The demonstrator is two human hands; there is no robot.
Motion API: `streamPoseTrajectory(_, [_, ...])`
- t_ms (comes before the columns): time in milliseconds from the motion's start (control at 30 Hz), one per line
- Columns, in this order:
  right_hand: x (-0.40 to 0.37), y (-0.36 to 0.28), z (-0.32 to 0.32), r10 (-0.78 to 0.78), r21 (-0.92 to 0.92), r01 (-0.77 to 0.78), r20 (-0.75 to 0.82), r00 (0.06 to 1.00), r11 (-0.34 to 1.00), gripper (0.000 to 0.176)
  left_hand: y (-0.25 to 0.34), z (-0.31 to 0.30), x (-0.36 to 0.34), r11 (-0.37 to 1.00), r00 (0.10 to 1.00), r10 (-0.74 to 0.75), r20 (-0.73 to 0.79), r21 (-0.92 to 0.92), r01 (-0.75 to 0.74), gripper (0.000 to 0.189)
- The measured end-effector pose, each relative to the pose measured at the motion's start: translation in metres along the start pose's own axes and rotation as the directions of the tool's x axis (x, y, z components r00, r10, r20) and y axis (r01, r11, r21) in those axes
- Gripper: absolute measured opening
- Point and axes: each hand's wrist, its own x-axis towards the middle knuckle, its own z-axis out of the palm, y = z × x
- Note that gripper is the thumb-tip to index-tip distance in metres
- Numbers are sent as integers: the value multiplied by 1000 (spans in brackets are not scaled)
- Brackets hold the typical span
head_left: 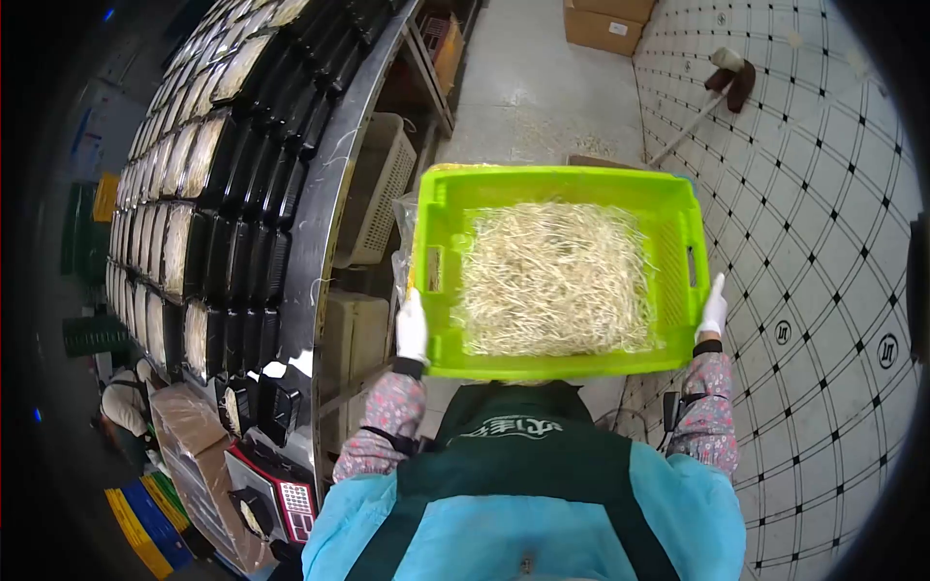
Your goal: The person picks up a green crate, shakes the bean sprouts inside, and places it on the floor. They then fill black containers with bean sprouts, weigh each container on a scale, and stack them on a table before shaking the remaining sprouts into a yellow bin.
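Observation:
A lime-green plastic crate (446, 363) is held level in front of my body, one hand at each short side. Inside it lies a loose, tangled heap of thin whitish stalks (557, 281), much like enoki mushrooms or sprouts. My left hand (412, 329), in a white glove, grips the crate's left wall near the front corner. On the opposite wall, my right hand (714, 308), also white-gloved, presses against the side just below the handle slot. Part of each hand's fingers is hidden by the crate.
Left of me, a metal table (334, 184) bears stacked black trays (262, 184) of pale stalks and a red scale (276, 499). Pale baskets (373, 194) stand beneath. A person (126, 407) is at far left. Cardboard boxes (605, 27) stand ahead; a patterned wall (794, 242) runs along the right.

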Motion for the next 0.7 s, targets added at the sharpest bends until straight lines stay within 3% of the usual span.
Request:
streamPoseTrajectory(67, [-4,-11,-6,-5,-107,-5,-89,996,994,83,-46,10,-15,993,995,-40,-93,-118,29,49])
streamPoseTrajectory(100, [-26,-16,4,-42,-218,18,-108,993,976,82,-46,-3,-17,941,979,-201,-40,-287,182,51])
streamPoseTrajectory(133, [-48,-16,13,-74,-326,31,-121,990,945,82,-50,-29,-15,951,961,-275,19,-141,275,56])
streamPoseTrajectory(200, [-62,19,48,-135,-344,106,-63,989,933,83,-49,-54,-14,956,964,-249,-93,-185,228,59])
streamPoseTrajectory(267, [-81,40,77,-80,-185,86,36,996,979,82,-78,-78,-5,974,957,-216,-192,-104,199,60])
streamPoseTrajectory(367, [-66,91,108,4,-319,18,68,998,948,72,-112,-95,0,962,950,-271,-154,-59,265,62])
streamPoseTrajectory(400, [-60,113,117,-109,-303,130,84,990,944,70,-128,-99,1,946,937,-324,-132,-22,324,61])
streamPoseTrajectory(433, [-58,113,118,-98,-304,127,109,989,944,65,-137,-103,3,923,943,-306,-134,203,328,61])
streamPoseTrajectory(467, [-57,113,117,-87,-307,124,132,987,944,61,-148,-106,0,918,941,-315,-126,211,336,61])
streamPoseTrajectory(500, [-65,107,114,-78,-314,115,126,989,942,61,-137,-105,-5,898,954,-247,-168,331,291,60])
streamPoseTrajectory(567, [-89,76,110,-245,-288,255,71,967,923,43,-98,-91,-21,817,971,-43,-237,551,171,65])
streamPoseTrajectory(600, [-95,68,109,-245,-293,254,65,967,922,43,-92,-86,-26,760,955,209,-209,649,-24,69])
streamPoseTrajectory(633, [-100,63,107,-550,-341,540,76,832,770,38,-69,-78,-31,710,931,341,-133,685,-162,71])
streamPoseTrajectory(667, [-107,58,106,-788,-382,756,106,607,531,39,-41,-67,-35,640,885,463,-51,710,-295,72])
streamPoseTrajectory(700, [-119,48,110,-792,-309,790,152,591,530,41,-23,-53,-39,633,864,502,31,667,-392,74])
